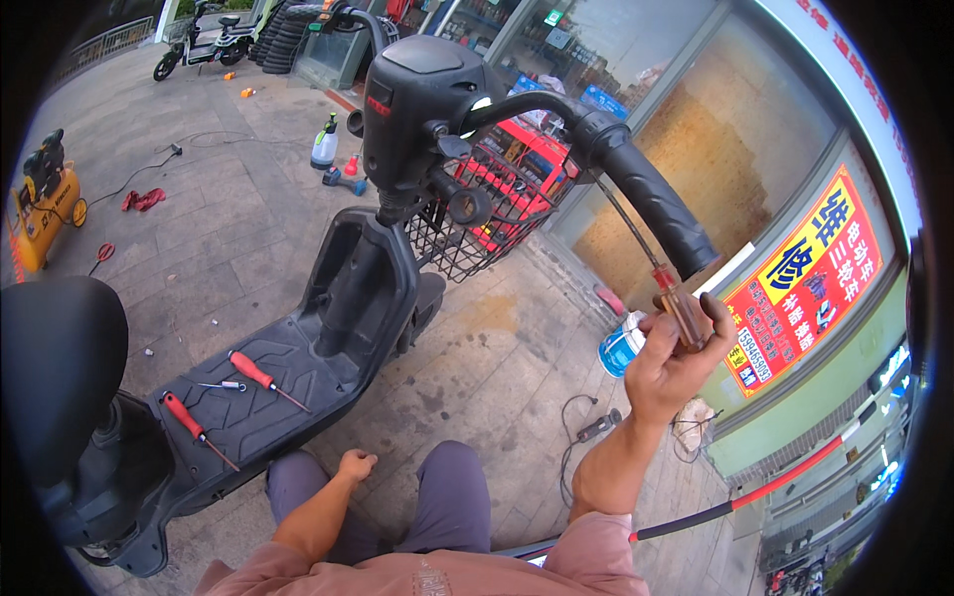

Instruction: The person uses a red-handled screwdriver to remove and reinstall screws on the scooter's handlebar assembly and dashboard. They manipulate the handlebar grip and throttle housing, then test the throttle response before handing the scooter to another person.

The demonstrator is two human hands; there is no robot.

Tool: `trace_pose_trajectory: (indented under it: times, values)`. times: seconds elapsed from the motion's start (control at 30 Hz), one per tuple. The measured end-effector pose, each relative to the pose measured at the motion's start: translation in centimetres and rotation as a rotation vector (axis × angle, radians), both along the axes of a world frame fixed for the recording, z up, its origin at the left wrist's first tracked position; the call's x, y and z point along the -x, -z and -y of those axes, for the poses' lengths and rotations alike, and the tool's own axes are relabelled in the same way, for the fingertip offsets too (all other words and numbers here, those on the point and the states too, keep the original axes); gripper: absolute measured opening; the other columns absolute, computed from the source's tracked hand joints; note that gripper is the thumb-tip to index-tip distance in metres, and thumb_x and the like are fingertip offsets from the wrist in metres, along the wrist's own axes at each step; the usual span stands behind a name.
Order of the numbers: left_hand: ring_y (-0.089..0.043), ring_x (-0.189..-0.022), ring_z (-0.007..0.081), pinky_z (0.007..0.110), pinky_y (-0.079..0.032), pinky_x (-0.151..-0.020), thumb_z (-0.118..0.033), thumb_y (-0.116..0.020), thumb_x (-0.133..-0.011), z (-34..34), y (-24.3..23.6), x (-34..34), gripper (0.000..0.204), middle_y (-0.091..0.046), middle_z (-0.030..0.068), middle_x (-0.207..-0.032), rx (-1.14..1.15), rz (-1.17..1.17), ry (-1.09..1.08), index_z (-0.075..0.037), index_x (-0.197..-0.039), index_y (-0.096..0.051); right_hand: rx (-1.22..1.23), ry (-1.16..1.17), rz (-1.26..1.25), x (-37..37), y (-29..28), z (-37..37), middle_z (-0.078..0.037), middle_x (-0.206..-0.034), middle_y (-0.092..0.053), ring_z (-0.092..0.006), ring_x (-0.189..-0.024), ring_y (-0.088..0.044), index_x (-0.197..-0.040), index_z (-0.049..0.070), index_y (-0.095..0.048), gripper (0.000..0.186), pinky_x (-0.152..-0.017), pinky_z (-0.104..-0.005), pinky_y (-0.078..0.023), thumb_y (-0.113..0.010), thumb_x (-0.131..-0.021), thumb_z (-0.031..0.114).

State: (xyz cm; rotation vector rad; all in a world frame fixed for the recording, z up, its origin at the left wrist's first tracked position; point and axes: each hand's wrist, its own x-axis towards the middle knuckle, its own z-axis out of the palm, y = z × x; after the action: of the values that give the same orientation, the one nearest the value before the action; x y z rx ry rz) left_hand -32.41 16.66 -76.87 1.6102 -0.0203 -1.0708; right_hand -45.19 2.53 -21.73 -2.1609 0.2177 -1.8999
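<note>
My right hand (676,358) is raised, its fingers wrapped round the amber, see-through handle of a screwdriver (666,281). The long shaft runs up beside the black handlebar grip (651,199), and its tip reaches the inner end of that grip; whether it touches is too small to tell. My left hand (356,465) hangs by my left knee with fingers curled in and nothing visible in them. On the black footboard of the electric scooter (288,363) lie two red-handled screwdrivers, one nearer the seat (184,417) and one farther forward (251,370), with a small metal tool (232,386) between them.
A wire basket (487,214) hangs at the scooter's front, before a shop window. Right of it stand a blue-and-white bucket (621,348) and a corded tool (599,427) on the paving. Leftward are a yellow air compressor (48,204), a spray bottle (325,144) and a cordless drill (344,182).
</note>
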Motion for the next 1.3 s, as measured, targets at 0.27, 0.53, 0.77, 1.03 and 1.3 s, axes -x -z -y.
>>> trace_pose_trajectory:
  times: [0.27,0.53,0.77,1.03,1.3]
  values:
    - [-0.061,-0.066,0.0194,0.033,-0.049,-0.054,-0.021,-0.07,-0.08,-0.2,0.7,-0.6,0.038,-0.066,0.0101,-0.088,-0.11,0.106,0.18,0.004,-0.108,-0.062,0.115,0.104,-0.01,0.1,-0.2,-0.3,-0.015,-0.101,-0.056,-0.0211,-0.089,-0.06,-0.111,-0.002,-0.048,0.038,-0.078,-0.0307,-0.048,-0.067,-0.085,0.018]
    - [-0.061,-0.081,0.0246,0.038,-0.049,-0.057,-0.021,-0.073,-0.078,-0.4,-1.0,0.6,0.055,-0.065,0.0134,-0.101,-0.162,0.106,0.222,0.002,-0.125,-0.054,0.314,0.187,0.0,-0.4,0.3,0.4,-0.013,-0.094,-0.058,-0.0197,-0.082,-0.061,-0.104,-0.001,-0.051,0.031,-0.07,-0.0297,-0.049,-0.066,-0.085,0.018]
    - [-0.058,-0.072,0.0205,0.036,-0.047,-0.055,-0.02,-0.071,-0.079,-0.6,-1.9,0.0,0.04,-0.064,0.0104,-0.091,-0.125,-0.039,0.15,0.002,-0.112,-0.061,0.095,0.168,-0.004,-0.2,0.6,-0.5,-0.014,-0.1,-0.056,-0.0178,-0.082,-0.062,-0.107,-0.001,-0.049,0.032,-0.071,-0.0279,-0.049,-0.065,-0.084,0.014]
    - [-0.054,-0.059,0.0159,0.03,-0.041,-0.045,-0.015,-0.069,-0.081,-0.1,-0.4,0.1,0.03,-0.059,0.0077,-0.077,-0.07,0.001,0.151,0.002,-0.104,-0.062,0.158,0.047,0.015,-0.9,0.0,-1.2,-0.015,-0.097,-0.058,-0.018,-0.074,-0.065,-0.114,-0.002,-0.043,0.038,-0.067,-0.0272,-0.051,-0.063,-0.087,0.015]
    - [-0.047,-0.047,0.0139,0.03,-0.033,-0.039,-0.01,-0.066,-0.082,0.1,1.0,0.1,0.023,-0.054,0.0065,-0.064,-0.004,0.01,0.131,0.007,-0.098,-0.062,0.161,0.145,-0.09,-0.4,-0.7,-1.0,-0.014,-0.091,-0.06,-0.0165,-0.069,-0.063,-0.111,-0.002,-0.043,0.036,-0.065,-0.0263,-0.05,-0.058,-0.092,0.024]
